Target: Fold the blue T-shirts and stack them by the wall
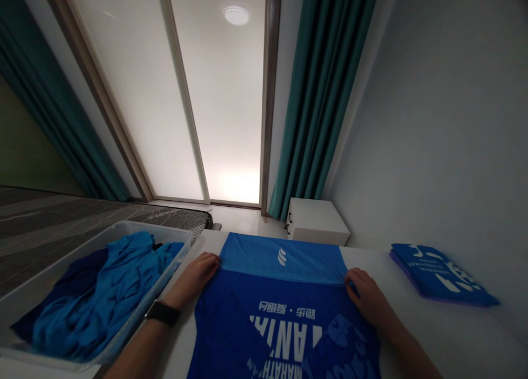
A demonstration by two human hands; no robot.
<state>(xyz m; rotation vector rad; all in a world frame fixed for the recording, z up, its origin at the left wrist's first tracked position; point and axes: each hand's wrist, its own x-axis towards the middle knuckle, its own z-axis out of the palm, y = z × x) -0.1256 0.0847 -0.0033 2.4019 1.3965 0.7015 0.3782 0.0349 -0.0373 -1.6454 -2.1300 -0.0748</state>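
Observation:
A blue sports shirt (231,307) with white print lies spread flat on the white table, its lighter blue hem band at the far end. The print reads upside down from here. At the shirt's left edge, my left hand (205,267) pinches the cloth beside the hem band; a black band watch is on that wrist. My right hand (361,288) grips the right edge at about the same height, fingers closed on the fabric. The near end of the shirt runs out of the bottom of the view.
Left of the shirt stands a clear plastic bin (124,228) with crumpled blue clothes (111,291). Folded blue shirts (441,274) are stacked on the table's right. A white cabinet (317,219) stands beyond the far edge, near teal curtains (325,93) and a sliding door (231,120).

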